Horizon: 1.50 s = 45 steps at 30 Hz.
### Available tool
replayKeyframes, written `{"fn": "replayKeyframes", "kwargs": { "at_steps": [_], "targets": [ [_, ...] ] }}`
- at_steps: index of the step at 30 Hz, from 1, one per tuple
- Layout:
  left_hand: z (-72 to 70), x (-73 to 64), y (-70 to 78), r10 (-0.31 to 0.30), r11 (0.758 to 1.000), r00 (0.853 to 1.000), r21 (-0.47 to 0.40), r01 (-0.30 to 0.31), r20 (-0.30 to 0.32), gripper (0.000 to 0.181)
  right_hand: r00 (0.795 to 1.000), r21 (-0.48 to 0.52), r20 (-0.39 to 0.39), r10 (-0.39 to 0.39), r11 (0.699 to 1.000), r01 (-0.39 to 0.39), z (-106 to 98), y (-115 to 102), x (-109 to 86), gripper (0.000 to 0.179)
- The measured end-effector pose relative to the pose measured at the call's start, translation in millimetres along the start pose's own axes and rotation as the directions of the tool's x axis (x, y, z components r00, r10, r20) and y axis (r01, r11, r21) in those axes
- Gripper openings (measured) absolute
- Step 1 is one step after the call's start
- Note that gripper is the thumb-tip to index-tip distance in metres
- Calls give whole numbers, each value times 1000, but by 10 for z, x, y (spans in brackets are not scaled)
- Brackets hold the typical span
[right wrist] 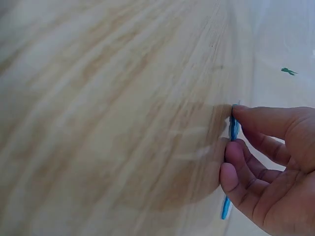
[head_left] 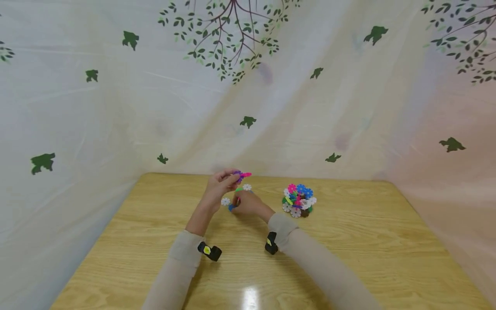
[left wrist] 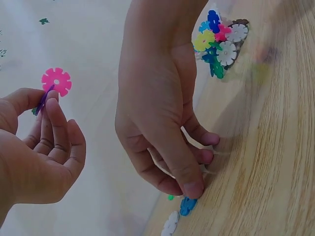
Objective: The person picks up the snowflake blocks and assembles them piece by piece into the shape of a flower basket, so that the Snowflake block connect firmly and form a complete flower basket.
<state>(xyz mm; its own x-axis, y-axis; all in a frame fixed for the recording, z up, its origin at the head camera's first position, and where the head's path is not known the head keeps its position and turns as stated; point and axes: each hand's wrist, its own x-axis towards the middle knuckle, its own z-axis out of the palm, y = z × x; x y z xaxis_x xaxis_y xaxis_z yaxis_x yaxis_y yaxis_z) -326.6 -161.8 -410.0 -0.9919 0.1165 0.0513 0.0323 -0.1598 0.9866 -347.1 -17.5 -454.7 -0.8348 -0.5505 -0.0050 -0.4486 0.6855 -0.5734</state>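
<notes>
My left hand (head_left: 218, 187) is raised above the table's far part and pinches a purple flower-shaped plastic disc (left wrist: 45, 100) between thumb and fingers. A pink disc (left wrist: 56, 81) is joined to it edgewise, and a bit of green shows at its lower end. Lower down, my right hand (head_left: 249, 203) reaches to the tabletop. Its thumb and curled fingertips grip a blue disc (right wrist: 234, 127) by its edges, close to the wood. Another blue piece (right wrist: 225, 208) shows beyond those fingers. White discs (head_left: 247, 187) (head_left: 225, 201) and a green one (head_left: 238, 189) lie around this hand.
To the right of the hands a heap of mixed flower discs (head_left: 298, 200) stands on the wooden table (head_left: 348, 241). A pale cloth (head_left: 193, 129) printed with leaves and birds hangs behind the table's far edge. Each wrist wears a small black camera (head_left: 209, 251).
</notes>
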Motion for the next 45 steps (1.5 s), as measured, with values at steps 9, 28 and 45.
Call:
{"fn": "replayKeyframes", "kwargs": {
  "at_steps": [9, 28, 45],
  "targets": [
    [2, 32, -23, -9, 1000, 1000, 8, 9, 29, 28, 999, 41, -14, -42, 998, 43, 12, 78, 14, 23],
    [15, 56, -25, -48, 999, 999, -15, 48, -21, 8, 997, 426, -19, 81, 903, -65, -272, 362, -175, 21],
    [33, 69, -115, -68, 997, 998, 48, 68, -6, 22, 928, 653, -357, 108, 739, 165, -698, 190, -374, 20]
  ]
}}
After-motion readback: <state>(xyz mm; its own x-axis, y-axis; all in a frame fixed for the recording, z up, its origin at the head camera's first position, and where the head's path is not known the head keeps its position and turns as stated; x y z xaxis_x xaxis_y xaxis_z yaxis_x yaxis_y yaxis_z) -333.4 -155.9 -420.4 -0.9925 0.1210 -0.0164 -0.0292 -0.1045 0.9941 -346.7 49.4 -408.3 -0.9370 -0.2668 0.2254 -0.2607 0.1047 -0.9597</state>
